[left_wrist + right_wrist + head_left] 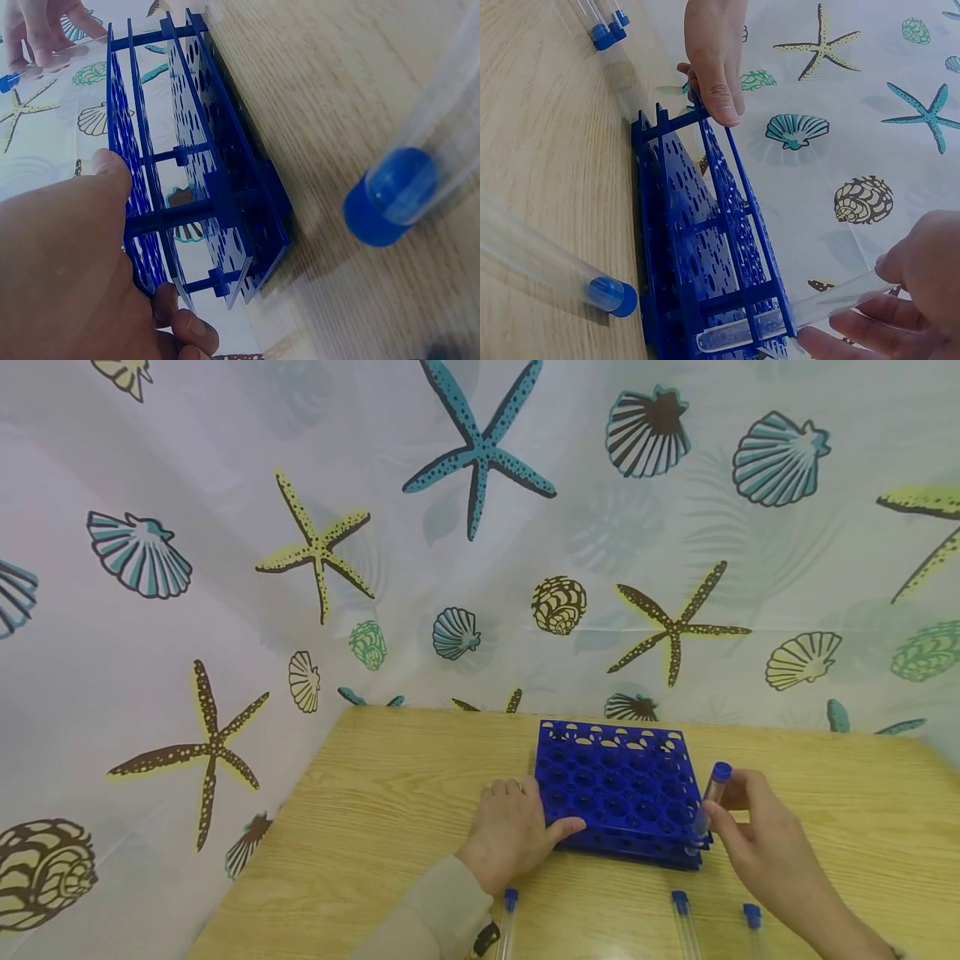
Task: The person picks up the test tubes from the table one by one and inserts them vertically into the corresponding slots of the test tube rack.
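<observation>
A blue test tube rack [615,802] with tiers of round holes stands on the table. My left hand [510,827] grips its left front corner, thumb along the front edge and fingers curled round the side, as the left wrist view shows. At the opposite front corner, my right hand [772,847] pinches a clear test tube [712,795] with a blue cap. The tube tilts slightly and passes through the rack's upper plates. Its rounded lower end [712,339] shows between the tiers in the right wrist view.
Several capped test tubes lie on the table in front of the rack, among them a left one [511,906], a middle one [681,910] and a right one [753,920]. Behind the wooden table [405,760] hangs a curtain [510,560] printed with starfish and shells.
</observation>
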The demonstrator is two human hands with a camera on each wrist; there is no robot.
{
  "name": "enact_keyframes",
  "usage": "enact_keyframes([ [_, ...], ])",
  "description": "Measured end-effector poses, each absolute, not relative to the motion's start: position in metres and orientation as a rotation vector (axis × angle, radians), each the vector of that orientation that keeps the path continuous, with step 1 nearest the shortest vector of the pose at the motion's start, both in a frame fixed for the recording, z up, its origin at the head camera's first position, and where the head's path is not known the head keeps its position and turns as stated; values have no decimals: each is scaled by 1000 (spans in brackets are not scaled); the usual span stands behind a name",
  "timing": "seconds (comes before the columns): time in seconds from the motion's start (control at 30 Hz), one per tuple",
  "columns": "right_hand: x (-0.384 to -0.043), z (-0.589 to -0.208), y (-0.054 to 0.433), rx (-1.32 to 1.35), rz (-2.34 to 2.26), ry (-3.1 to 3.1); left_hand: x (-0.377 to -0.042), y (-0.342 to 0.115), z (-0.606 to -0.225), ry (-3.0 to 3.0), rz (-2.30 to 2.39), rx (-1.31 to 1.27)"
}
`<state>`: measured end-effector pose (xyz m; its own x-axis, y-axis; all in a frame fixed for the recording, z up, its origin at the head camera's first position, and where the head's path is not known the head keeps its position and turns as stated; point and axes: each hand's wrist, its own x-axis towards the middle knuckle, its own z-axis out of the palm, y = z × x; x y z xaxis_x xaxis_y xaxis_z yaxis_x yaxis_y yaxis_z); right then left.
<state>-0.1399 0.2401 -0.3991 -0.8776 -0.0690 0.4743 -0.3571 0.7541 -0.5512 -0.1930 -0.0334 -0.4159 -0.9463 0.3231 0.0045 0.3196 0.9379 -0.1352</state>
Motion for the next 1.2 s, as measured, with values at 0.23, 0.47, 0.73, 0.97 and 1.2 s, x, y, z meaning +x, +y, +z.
enact_keyframes([
  [0.23, -139, -403, 242, 276, 911, -2600, -192, -34, -416, -3070, 190, -504],
  [0.47, -132, -403, 255, 159, 925, -2687, -193, -34, -417, -3073, 187, -507],
  [0.73, -122, -407, 275, 15, 945, -2837, -194, -35, -417, -3071, 181, -520],
  [0.97, -114, -415, 286, -81, 951, -2973, -194, -35, -416, -3060, 211, -531],
  [1.2, -106, -424, 290, -260, 1170, -3090, -194, -35, -415, -3077, 198, -521],
])
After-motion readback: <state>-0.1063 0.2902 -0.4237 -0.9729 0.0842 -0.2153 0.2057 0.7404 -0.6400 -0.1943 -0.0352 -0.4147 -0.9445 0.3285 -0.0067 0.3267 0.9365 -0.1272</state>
